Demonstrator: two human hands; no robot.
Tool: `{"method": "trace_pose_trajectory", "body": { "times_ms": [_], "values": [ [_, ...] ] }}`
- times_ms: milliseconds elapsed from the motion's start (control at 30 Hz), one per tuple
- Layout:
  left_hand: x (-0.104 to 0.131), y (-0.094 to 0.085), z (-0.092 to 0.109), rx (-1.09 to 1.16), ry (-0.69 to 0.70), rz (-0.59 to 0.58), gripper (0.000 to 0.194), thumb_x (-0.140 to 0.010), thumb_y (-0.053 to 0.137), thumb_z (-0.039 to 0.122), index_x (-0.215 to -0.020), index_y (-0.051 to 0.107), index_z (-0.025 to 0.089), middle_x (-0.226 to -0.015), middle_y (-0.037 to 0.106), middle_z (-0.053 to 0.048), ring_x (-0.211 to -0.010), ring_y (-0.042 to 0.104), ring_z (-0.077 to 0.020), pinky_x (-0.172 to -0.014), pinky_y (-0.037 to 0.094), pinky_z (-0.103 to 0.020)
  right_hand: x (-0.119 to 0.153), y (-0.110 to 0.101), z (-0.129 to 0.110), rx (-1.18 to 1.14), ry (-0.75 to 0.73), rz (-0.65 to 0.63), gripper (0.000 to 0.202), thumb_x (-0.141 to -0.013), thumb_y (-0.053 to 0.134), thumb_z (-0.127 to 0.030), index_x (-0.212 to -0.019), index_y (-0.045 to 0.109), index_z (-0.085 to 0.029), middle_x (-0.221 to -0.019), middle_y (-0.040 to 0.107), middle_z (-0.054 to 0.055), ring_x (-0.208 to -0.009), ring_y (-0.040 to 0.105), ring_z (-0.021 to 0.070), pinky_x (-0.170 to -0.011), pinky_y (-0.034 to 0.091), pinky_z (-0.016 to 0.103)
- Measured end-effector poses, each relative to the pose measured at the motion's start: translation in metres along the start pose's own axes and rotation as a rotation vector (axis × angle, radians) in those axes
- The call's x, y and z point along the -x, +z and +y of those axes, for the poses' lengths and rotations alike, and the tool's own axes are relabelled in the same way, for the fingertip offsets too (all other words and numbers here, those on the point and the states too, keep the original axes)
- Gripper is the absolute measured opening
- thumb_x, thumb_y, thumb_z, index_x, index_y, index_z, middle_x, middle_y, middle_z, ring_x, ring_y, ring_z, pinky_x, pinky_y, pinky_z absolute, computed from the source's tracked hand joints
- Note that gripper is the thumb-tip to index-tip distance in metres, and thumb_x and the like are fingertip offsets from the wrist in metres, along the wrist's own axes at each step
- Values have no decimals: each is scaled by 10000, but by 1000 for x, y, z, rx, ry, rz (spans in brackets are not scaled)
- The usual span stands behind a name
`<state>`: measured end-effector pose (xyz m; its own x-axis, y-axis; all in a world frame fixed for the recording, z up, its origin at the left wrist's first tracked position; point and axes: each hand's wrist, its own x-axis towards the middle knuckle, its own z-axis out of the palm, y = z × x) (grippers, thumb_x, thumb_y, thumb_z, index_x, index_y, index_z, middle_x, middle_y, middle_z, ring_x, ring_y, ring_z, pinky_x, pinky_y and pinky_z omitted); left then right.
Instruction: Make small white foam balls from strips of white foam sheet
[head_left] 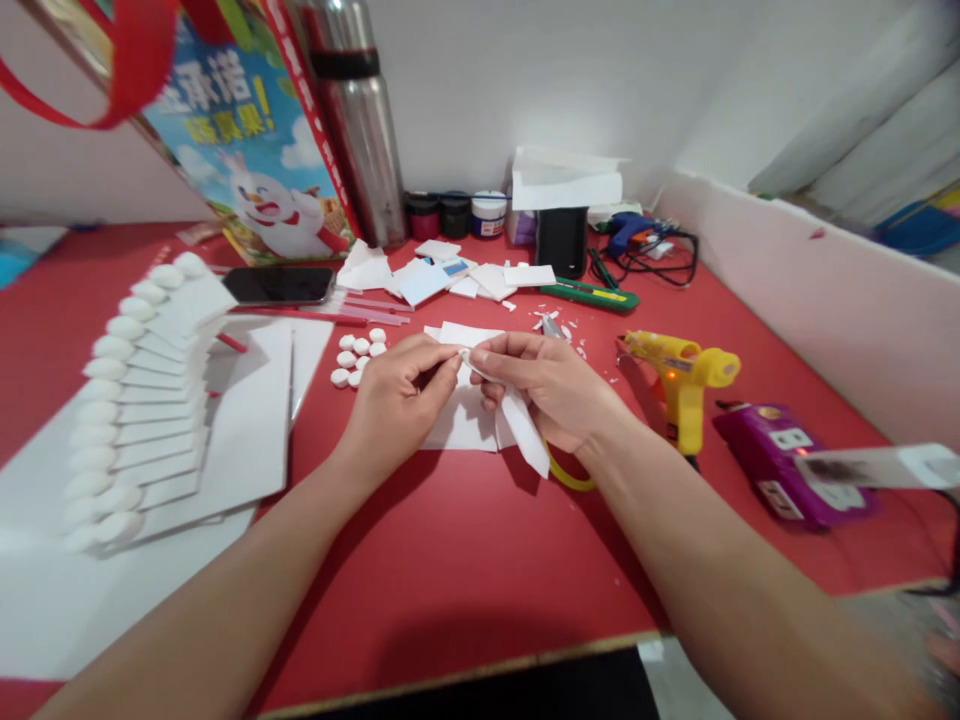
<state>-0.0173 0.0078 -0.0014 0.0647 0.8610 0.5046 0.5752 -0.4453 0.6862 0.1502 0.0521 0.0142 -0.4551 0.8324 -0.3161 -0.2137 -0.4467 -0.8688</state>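
Observation:
My left hand (405,400) and my right hand (551,385) meet over the middle of the red table, fingertips almost touching. Between them is the small curled end of a white paper strip (523,432), pinched by both hands. The strip's loose end hangs below my right hand. White paper sheets (461,422) lie beneath. Left of my left hand sit several small white round pieces (361,347). Further left, a fanned row of white cards (161,435) has white discs (97,412) along its outer edge.
A yellow glue gun (682,385) and a purple box (787,465) stand at the right. Behind my hands are a green cutter (589,293), white scraps (424,282), a black phone (277,285), paint jars (455,215) and a steel bottle (367,140).

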Motion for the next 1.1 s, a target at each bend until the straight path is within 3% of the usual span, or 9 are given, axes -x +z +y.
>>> {"method": "trace_pose_trajectory", "body": {
  "times_ms": [167, 400, 600, 833, 1100],
  "values": [
    [0, 0, -2, -1, 40, -16, 180, -947, 578, 141, -883, 745, 145, -788, 674, -39, -734, 603, -137, -689, 453, -261, -1, 0, 1, -1, -18, 14, 329, -597, 911, -287, -692, 630, -146, -591, 641, -17, -462, 507, 61, -491, 447, 215],
    [0, 0, -1, -21, 56, -64, 195, -963, 559, 174, -856, 722, 157, -786, 666, -39, -725, 593, -145, -692, 448, -275, -2, 1, 2, 43, -44, 47, 192, -656, 806, -225, -658, 627, -154, -551, 629, -22, -428, 508, 62, -465, 429, 205],
    [-1, 1, 1, -27, 61, -42, 187, -939, 568, 120, -860, 733, 158, -783, 677, -30, -725, 604, -135, -681, 447, -258, -3, 3, 8, 201, -233, 102, 122, -690, 758, -185, -691, 639, -161, -569, 624, -43, -467, 539, 64, -474, 429, 194],
    [0, 2, 0, -102, 47, 7, 176, -932, 578, 120, -832, 721, 145, -758, 654, -29, -713, 596, -138, -665, 437, -268, -2, 6, 8, 182, -192, 85, 170, -714, 768, -249, -711, 621, -163, -591, 628, -43, -479, 569, 80, -492, 463, 219],
    [4, 7, -1, -398, 165, -46, 246, -987, 486, 164, -885, 706, 122, -809, 668, -77, -725, 616, -176, -653, 443, -302, -3, 7, 19, 674, -491, 303, 77, -762, 659, -169, -691, 631, -182, -600, 637, -23, -521, 617, 116, -518, 456, 244]
  ]
}}
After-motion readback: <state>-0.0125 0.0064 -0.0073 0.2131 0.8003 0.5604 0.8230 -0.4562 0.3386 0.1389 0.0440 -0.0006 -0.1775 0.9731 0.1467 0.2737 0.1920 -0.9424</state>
